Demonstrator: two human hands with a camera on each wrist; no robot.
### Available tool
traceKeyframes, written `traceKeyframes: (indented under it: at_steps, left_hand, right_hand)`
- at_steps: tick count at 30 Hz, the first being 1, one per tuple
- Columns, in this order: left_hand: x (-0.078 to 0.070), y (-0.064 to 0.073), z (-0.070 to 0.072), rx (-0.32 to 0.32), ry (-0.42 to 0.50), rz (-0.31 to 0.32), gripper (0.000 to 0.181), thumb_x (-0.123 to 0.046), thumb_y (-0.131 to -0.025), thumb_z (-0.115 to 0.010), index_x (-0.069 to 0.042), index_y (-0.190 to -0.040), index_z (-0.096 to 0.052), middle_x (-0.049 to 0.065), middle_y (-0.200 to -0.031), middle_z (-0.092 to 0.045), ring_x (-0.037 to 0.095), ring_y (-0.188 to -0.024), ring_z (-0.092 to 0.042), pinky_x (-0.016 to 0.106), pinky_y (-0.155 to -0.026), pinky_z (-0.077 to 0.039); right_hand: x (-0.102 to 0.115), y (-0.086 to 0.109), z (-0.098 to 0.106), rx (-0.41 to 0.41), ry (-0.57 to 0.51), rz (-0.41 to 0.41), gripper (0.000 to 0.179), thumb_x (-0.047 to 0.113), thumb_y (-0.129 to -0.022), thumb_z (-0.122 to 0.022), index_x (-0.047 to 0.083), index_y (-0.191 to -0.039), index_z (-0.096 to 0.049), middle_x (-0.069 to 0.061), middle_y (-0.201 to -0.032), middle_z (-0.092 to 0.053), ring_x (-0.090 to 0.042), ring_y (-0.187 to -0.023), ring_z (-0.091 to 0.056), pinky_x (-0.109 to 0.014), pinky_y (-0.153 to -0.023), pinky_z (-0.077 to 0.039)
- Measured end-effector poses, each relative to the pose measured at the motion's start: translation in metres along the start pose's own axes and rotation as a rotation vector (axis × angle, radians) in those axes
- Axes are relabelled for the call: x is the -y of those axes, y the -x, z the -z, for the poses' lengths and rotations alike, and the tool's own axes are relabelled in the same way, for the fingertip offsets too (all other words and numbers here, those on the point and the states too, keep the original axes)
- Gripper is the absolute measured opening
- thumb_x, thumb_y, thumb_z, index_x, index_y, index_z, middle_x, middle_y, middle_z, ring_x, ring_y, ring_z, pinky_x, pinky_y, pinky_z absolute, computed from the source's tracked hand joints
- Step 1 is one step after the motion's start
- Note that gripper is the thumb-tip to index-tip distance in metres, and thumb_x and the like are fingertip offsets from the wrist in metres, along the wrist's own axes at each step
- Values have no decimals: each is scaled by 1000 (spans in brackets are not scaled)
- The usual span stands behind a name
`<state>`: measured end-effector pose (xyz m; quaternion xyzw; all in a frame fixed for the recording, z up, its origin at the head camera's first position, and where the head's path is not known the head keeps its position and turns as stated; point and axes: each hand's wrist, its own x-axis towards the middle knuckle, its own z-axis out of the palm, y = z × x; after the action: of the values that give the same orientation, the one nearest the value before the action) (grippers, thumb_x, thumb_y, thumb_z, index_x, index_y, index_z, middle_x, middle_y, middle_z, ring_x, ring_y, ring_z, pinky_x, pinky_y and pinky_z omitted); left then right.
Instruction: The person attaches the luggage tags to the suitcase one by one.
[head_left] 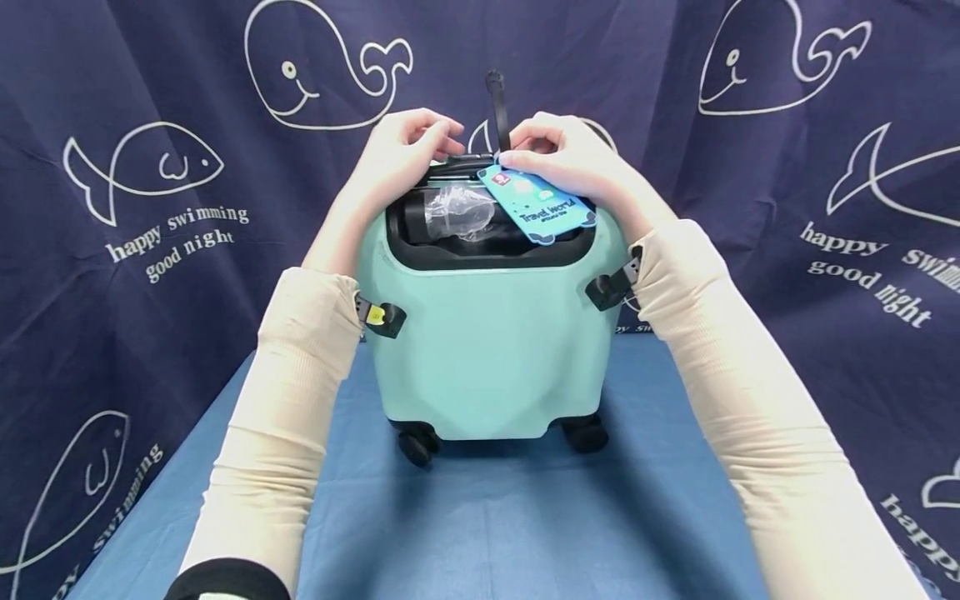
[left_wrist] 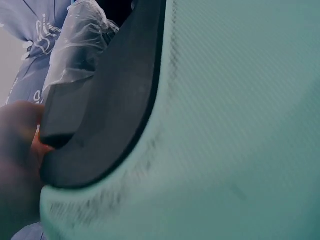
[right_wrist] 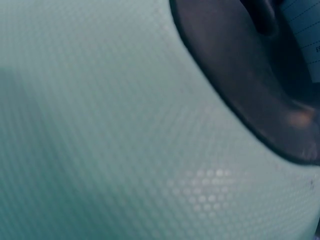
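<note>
A mint-green suitcase (head_left: 491,350) stands upright on its black wheels, its black-framed top facing me. My right hand (head_left: 577,158) is at the top edge, thumb and fingers pinching the base of a thin black strap (head_left: 498,108) that sticks upward. Beneath that hand hangs a blue luggage tag (head_left: 536,204) printed "Travel World". My left hand (head_left: 405,154) is at the top left with bent fingers, near the black top handle (head_left: 461,169); its fingertips hold nothing that shows. In the left wrist view part of the left hand (left_wrist: 17,160) is blurred beside the black frame (left_wrist: 125,90).
Clear plastic wrap (head_left: 457,212) covers part of the black recess. Blue cloth (head_left: 487,525) lies under the suitcase, and a navy curtain (head_left: 172,75) with whale and fish drawings hangs behind. Wrist cameras (head_left: 386,319) sit close to the suitcase's front.
</note>
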<state>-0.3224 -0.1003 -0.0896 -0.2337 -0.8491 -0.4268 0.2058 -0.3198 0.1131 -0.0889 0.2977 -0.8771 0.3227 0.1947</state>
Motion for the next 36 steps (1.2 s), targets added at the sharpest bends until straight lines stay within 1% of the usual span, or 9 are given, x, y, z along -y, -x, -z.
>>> traceKeyframes:
  at_steps: [5, 9, 13, 17, 22, 26, 29, 33, 36]
  left_hand:
    - [2, -7, -7, 44, 7, 28, 27, -24, -91, -43, -10, -107, -60, 4, -91, -67, 9, -81, -61, 20, -79, -45]
    - [2, -12, -10, 53, -6, 29, 27, -22, -92, -41, -11, -106, -61, 0, -84, -67, 8, -79, -60, 19, -77, -45]
    - [3, -15, -12, 52, 4, 43, 26, -21, -92, -39, -10, -105, -60, -4, -78, -67, 7, -77, -59, 18, -73, -44]
    - [5, -15, -13, 59, 2, 72, 27, -20, -93, -37, -10, -106, -59, -1, -84, -69, 5, -82, -60, 18, -74, -43]
    - [6, -14, -15, 78, -13, 92, 27, -20, -93, -37, -11, -107, -58, 1, -93, -68, 4, -90, -60, 17, -81, -41]
    - [2, -14, -15, 113, -82, 91, 28, -24, -93, -37, -14, -109, -58, -3, -100, -66, 0, -99, -56, 16, -89, -35]
    - [-1, -15, -15, 128, -162, 66, 29, -25, -93, -37, -16, -110, -58, -7, -103, -65, -3, -101, -53, 16, -91, -33]
    - [-3, -16, -15, 133, -206, 39, 30, -25, -94, -36, -15, -108, -59, -5, -105, -64, 0, -100, -54, 17, -91, -34]
    - [-5, -16, -16, 138, -247, 57, 34, -30, -94, -33, -15, -105, -61, -6, -104, -62, 2, -97, -51, 19, -91, -34]
  right_hand:
    - [-1, 1, -3, 2, 3, -4, 28, 36, -80, -60, 12, -96, -62, 6, -84, -54, -8, -76, -46, -18, -66, -32]
    - [-1, 1, -4, 7, 10, 15, 27, 35, -81, -59, 12, -96, -62, 6, -84, -54, -8, -76, -47, -17, -67, -33]
    - [0, -1, -7, 17, 15, 34, 27, 34, -82, -58, 11, -96, -62, 5, -84, -53, -9, -77, -46, -18, -68, -33]
    - [0, -3, -9, 31, 32, 41, 28, 34, -83, -57, 11, -97, -62, 5, -85, -54, -9, -77, -45, -18, -68, -32]
    - [-2, -2, -9, 34, 50, 40, 28, 33, -83, -56, 11, -98, -62, 4, -85, -54, -9, -78, -45, -18, -69, -32]
    - [-2, -1, -6, 30, 46, 31, 28, 34, -83, -56, 11, -98, -62, 4, -86, -54, -9, -78, -45, -18, -69, -32]
    - [-3, -1, -3, 25, 36, 25, 28, 35, -83, -57, 12, -98, -62, 5, -86, -54, -9, -78, -45, -18, -68, -32]
    - [-4, -1, 0, 22, 26, 29, 27, 35, -83, -57, 13, -97, -61, 5, -86, -53, -10, -78, -45, -19, -69, -32]
    - [-5, -1, 1, 22, 21, 37, 26, 35, -83, -56, 13, -97, -61, 5, -86, -53, -10, -78, -45, -19, -69, -32]
